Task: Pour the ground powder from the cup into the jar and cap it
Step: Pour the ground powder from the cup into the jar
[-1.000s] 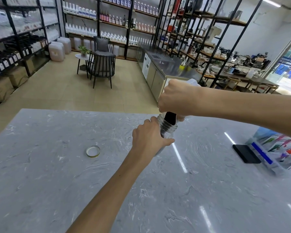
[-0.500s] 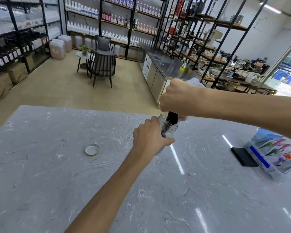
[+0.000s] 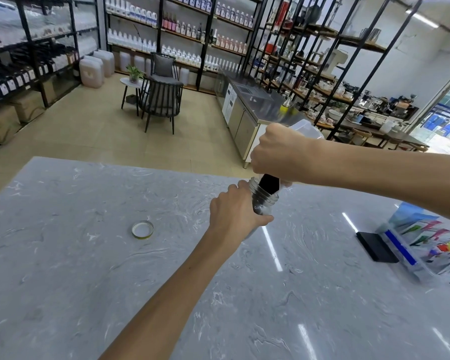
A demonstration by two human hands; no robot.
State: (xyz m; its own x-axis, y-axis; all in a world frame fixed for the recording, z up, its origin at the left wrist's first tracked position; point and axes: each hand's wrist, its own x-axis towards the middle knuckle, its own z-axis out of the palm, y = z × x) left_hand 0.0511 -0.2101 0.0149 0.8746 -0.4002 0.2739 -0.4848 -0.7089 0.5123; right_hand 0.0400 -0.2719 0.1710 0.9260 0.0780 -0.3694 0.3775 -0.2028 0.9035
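My left hand grips a clear glass jar that stands on the grey marble table, and the hand hides most of the jar's body. Above it my right hand holds a translucent plastic cup tipped mouth-down over the jar. Dark ground powder shows at the cup's lip, reaching into the jar's open mouth. The jar's round gold-rimmed lid lies flat on the table to the left, apart from both hands.
A black flat slab and a clear bag of colourful packets lie at the table's right edge. Beyond the table's far edge are floor, dark chairs, a steel counter and shelving racks.
The view has shifted slightly. The cup stays tipped over the jar, and both hands keep their grips in nearly the same place.
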